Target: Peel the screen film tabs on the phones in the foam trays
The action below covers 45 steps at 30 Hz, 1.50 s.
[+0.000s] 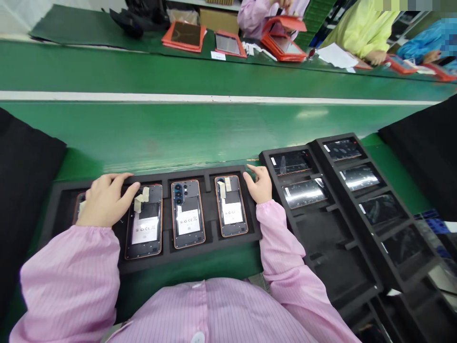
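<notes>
Reaching to both ends of a long black tray (210,245), which lies from the left to the centre of the frame, the person has the left hand (107,200) over its left part and the right hand (262,186) at its upper right corner. The left fingers are close together, with the thumb spread away; the right index finger is stretched and the thumb stands apart from it. Neither hand pinches anything visible, and whether the fingertips press on the rim, one cannot tell. Four phones lie in the tray, the leftmost phone (79,205) mostly hidden by the left hand. If only one end is pulled or lifted, the tray could tilt, and the phones could slide out of their recesses. The left palm is very near the tape pieces (144,195) on the second phone (137,240), so a low, sweeping movement might catch them and peel them. At the right of the frame, the nearer side tray (266,159) with dark panels (291,162) is just beside the right hand; a careless push to that side might knock it and shift these panels.
</notes>
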{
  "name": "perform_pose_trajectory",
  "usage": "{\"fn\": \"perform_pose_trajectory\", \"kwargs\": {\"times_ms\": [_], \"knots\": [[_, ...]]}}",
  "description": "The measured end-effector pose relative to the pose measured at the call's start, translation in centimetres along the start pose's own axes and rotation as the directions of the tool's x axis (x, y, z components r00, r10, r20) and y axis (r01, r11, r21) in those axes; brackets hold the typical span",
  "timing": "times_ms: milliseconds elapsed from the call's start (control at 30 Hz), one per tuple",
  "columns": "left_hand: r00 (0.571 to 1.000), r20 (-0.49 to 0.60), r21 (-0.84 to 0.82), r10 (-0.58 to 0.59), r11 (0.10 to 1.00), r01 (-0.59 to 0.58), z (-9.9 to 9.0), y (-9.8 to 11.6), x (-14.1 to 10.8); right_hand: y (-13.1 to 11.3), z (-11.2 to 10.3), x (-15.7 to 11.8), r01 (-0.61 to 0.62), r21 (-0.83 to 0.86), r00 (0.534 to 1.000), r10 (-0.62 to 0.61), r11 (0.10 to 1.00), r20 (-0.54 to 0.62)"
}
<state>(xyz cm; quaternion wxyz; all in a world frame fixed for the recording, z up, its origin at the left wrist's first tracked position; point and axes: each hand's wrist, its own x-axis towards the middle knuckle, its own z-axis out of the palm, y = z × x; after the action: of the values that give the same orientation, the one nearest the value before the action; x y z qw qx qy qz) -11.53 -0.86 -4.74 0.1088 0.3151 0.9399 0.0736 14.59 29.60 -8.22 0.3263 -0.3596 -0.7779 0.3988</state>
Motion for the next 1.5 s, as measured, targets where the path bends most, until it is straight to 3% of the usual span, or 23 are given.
{"fn": "perform_pose_trajectory", "kwargs": {"times_ms": [67, 133, 233, 333, 433, 567, 700, 800, 1033, 1233, 1367, 1500], "knots": [[1.000, -0.001, 0.002, 0.007, 1.000, -0.007, 0.2, 0.1, 0.0, -0.8, -0.5, -0.4, 0.054, -0.151, 0.998, -0.055, 0.987, -0.001], [1.000, -0.013, -0.005, 0.021, 1.000, -0.021, 0.3, 0.3, -0.1, -2.3, -1.0, -1.5, 0.125, -0.242, 0.990, -0.107, 0.962, 0.087], [0.998, -0.047, 0.005, 0.050, 0.999, -0.050, 0.5, 0.3, -1.0, -4.8, -0.9, -4.7, 0.159, -0.202, 0.968, -0.113, 0.966, 0.223], [0.995, -0.099, 0.063, -0.002, 0.998, 0.008, 0.7, -0.5, -2.5, -6.0, 0.2, -9.0, 0.152, -0.215, 0.974, -0.109, 0.965, 0.201], [0.990, -0.100, 0.113, -0.104, 0.987, 0.115, 1.2, -2.2, -4.7, -5.7, 1.1, -12.8, 0.185, -0.432, 0.965, -0.079, 0.883, 0.251], [0.979, -0.133, 0.154, -0.156, 0.972, 0.176, 2.4, -4.6, -8.0, -5.7, 0.1, -15.4, 0.300, -0.574, 0.926, -0.088, 0.762, 0.367], [0.969, -0.211, 0.113, -0.128, 0.982, 0.154, 3.5, -5.8, -11.0, -6.8, -1.8, -16.2, 0.421, -0.631, 0.868, -0.087, 0.652, 0.489], [0.958, -0.255, 0.053, -0.133, 0.987, 0.151, 3.8, -6.0, -12.5, -7.1, -2.7, -16.3, 0.449, -0.642, 0.855, -0.089, 0.621, 0.511], [0.918, -0.360, -0.039, -0.165, 0.986, 0.163, 3.1, -5.2, -13.7, -6.5, -3.7, -16.3, 0.346, -0.766, 0.913, -0.007, 0.541, 0.408], [0.838, -0.414, -0.025, -0.355, 0.925, 0.379, 2.4, -3.2, -14.0, -6.8, -3.9, -16.7, 0.301, -0.809, 0.938, -0.003, 0.504, 0.347], [0.867, -0.366, 0.034, -0.337, 0.927, 0.375, 2.5, -3.4, -13.7, -7.1, -3.0, -16.9, 0.272, -0.811, 0.957, -0.055, 0.518, 0.286], [0.920, -0.232, 0.139, -0.317, 0.925, 0.354, 2.5, -3.9, -12.6, -6.5, -0.7, -15.8, 0.278, -0.674, 0.958, -0.149, 0.684, 0.244]]}}
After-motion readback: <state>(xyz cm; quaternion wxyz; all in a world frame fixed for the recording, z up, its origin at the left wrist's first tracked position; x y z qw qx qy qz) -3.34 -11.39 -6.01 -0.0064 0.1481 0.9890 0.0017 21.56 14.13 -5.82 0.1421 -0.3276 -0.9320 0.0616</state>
